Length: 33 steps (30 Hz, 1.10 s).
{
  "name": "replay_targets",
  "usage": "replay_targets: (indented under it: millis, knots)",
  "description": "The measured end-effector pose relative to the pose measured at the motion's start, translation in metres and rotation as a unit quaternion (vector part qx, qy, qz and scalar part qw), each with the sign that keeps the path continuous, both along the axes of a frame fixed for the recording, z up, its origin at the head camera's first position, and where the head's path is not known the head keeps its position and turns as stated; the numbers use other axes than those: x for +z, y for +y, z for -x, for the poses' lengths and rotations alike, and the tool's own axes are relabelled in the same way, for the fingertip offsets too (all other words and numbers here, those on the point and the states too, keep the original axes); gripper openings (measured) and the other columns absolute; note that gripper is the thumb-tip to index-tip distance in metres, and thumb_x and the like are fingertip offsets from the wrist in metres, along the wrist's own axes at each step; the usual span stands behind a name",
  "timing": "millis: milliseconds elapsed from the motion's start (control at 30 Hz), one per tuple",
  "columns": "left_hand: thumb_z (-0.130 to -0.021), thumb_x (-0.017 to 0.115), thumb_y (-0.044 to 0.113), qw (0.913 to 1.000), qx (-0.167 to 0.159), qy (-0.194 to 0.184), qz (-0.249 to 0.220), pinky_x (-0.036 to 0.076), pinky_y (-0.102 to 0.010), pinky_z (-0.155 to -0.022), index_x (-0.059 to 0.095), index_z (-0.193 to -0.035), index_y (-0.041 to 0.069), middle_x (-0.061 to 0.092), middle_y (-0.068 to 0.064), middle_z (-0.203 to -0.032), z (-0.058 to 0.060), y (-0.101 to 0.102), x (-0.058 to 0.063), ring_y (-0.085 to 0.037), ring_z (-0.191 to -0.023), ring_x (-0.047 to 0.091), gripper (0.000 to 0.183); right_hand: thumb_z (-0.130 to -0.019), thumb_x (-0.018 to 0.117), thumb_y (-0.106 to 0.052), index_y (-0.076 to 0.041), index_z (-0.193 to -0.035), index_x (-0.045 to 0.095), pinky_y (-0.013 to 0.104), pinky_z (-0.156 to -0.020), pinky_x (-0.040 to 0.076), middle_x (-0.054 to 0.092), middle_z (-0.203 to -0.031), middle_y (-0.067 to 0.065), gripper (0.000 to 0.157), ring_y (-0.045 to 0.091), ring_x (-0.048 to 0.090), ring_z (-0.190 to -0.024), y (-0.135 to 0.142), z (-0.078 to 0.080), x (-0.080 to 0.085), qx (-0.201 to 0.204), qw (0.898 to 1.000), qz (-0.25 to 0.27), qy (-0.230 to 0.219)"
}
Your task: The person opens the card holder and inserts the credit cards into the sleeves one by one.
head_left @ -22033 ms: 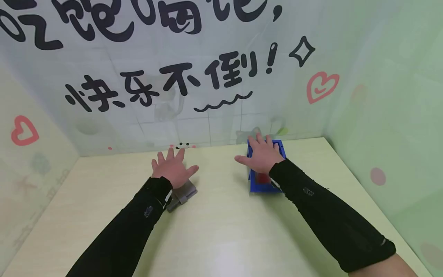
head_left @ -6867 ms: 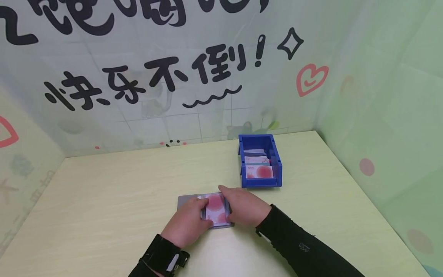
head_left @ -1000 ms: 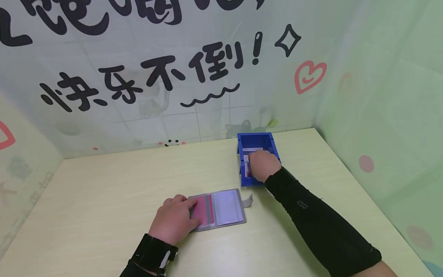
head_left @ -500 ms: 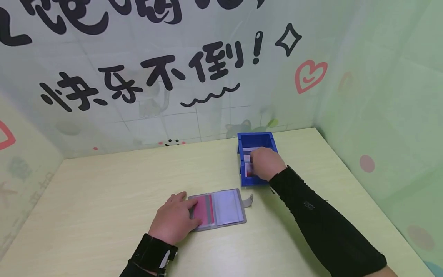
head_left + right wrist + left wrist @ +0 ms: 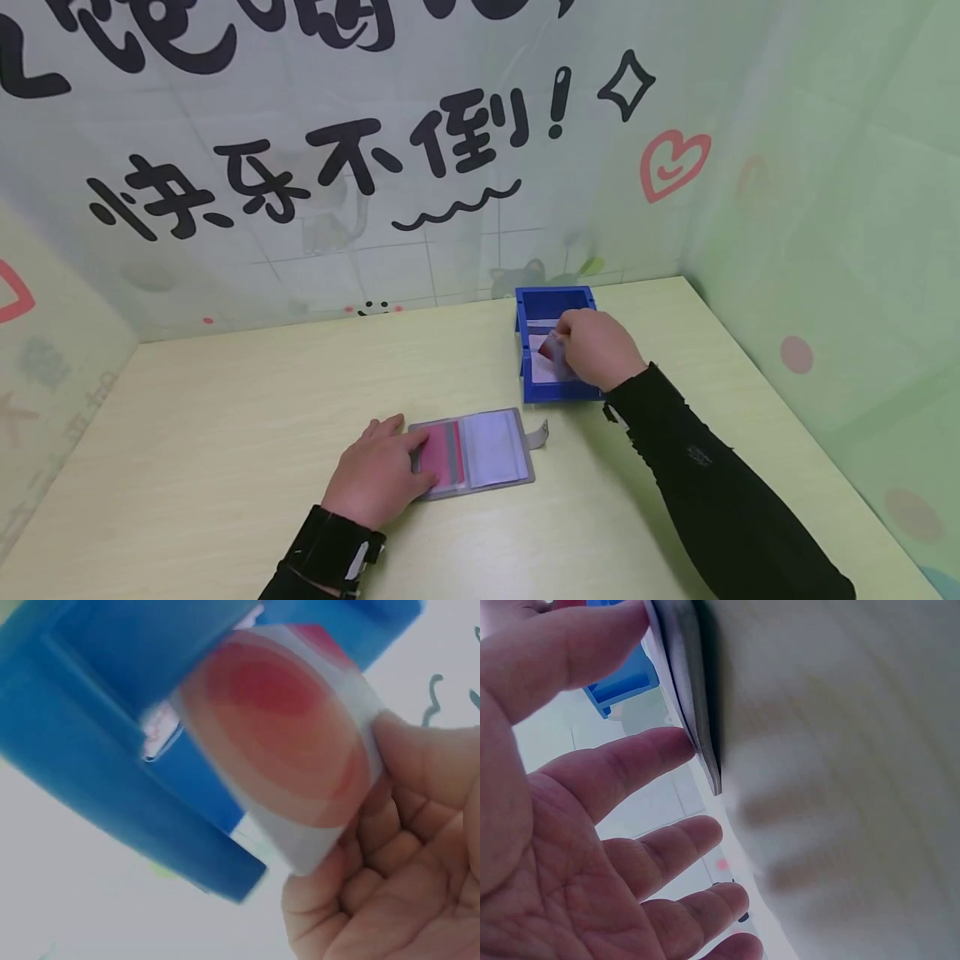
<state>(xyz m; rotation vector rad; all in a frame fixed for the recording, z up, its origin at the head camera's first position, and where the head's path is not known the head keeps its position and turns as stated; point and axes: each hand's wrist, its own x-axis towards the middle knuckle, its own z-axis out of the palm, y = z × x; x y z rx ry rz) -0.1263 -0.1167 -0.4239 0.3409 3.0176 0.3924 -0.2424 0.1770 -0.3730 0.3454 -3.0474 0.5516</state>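
A grey card holder (image 5: 495, 450) lies spread on the table, a pink card under its left sleeve and a white page at right. On its left edge rests my left hand (image 5: 377, 479), thumb and index fingertip touching it, fingers fairly straight; the left wrist view shows this hand (image 5: 570, 825) beside the holder's edge (image 5: 686, 682). Over the front of a blue bin (image 5: 558, 393), my right hand (image 5: 600, 350) pinches a card (image 5: 553, 350). In the right wrist view that card (image 5: 277, 735) is white with red-orange circles, held at one edge between thumb and fingers.
More cards (image 5: 546, 367) lie inside the bin at the back right of the table. The holder's strap (image 5: 537, 435) sticks out to the right. A printed cloth wall (image 5: 337, 275) rises behind the table, and a green one (image 5: 825, 250) stands at right.
Over the last second my right hand has risen from inside the bin and shifted right, and a card now shows in its fingers. The left hand and the card holder have stayed put.
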Motion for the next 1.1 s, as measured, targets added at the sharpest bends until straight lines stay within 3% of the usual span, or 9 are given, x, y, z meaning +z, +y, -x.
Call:
replay_targets:
  millis: [233,433,633,800,933,1100]
  knots:
    - [-0.077,0.068,0.04,0.9999,-0.004,0.008,0.004,0.033,-0.057,-0.1,0.061,-0.125,0.016,0.046,-0.021,-0.134,0.0,-0.002,-0.003,-0.045,-0.123,0.033,0.054,-0.095,0.055,-0.02,-0.007,-0.103,0.064,0.04,-0.071,0.055,0.064,-0.095,0.008,0.018,0.022,0.055,-0.077,0.004,-0.011,0.009,-0.056,0.991,0.102,0.07]
    - [-0.077,0.067,0.04,0.9999,-0.006,0.01,0.005,0.033,-0.057,-0.1,0.061,-0.125,0.016,0.046,-0.021,-0.133,0.001,-0.001,-0.001,-0.044,-0.123,0.034,0.054,-0.094,0.057,-0.02,-0.008,-0.112,0.061,0.032,-0.06,0.055,0.062,-0.087,0.004,0.022,0.017,0.054,-0.071,-0.008,-0.031,0.011,-0.051,0.978,0.184,0.08]
    - [-0.077,0.068,0.041,0.9999,-0.005,0.009,0.007,0.032,-0.056,-0.101,0.062,-0.125,0.016,0.047,-0.021,-0.133,0.001,-0.002,-0.003,-0.044,-0.123,0.034,0.054,-0.093,0.058,-0.017,-0.012,-0.119,0.058,0.026,-0.051,0.05,0.06,-0.086,0.002,0.027,0.016,0.054,-0.068,-0.034,-0.046,-0.005,-0.01,0.971,0.236,0.014]
    - [-0.076,0.069,0.042,0.9999,-0.001,0.009,0.009,0.032,-0.056,-0.101,0.062,-0.124,0.016,0.047,-0.02,-0.133,0.001,-0.001,-0.003,-0.042,-0.124,0.034,0.055,-0.093,0.057,-0.014,-0.013,-0.121,0.058,0.028,-0.046,0.045,0.059,-0.088,0.002,0.029,0.016,0.054,-0.064,-0.058,-0.055,-0.023,0.021,0.97,0.231,-0.072]
    - [-0.076,0.07,0.043,0.9999,-0.002,0.01,0.009,0.031,-0.056,-0.102,0.062,-0.124,0.016,0.048,-0.02,-0.132,0.002,-0.001,-0.004,-0.041,-0.124,0.034,0.056,-0.093,0.055,-0.015,-0.011,-0.125,0.057,0.028,-0.058,0.05,0.06,-0.091,0.0,0.032,0.014,0.054,-0.073,-0.071,-0.059,-0.036,0.04,0.972,0.201,-0.118]
    - [-0.076,0.071,0.043,0.9998,-0.007,0.014,0.013,0.032,-0.056,-0.101,0.063,-0.123,0.016,0.049,-0.02,-0.131,0.002,-0.002,-0.005,-0.04,-0.123,0.036,0.056,-0.093,0.054,-0.013,-0.008,-0.125,0.057,0.03,-0.073,0.051,0.063,-0.096,0.0,0.032,0.012,0.054,-0.082,-0.077,-0.06,-0.045,0.063,0.974,0.177,-0.125]
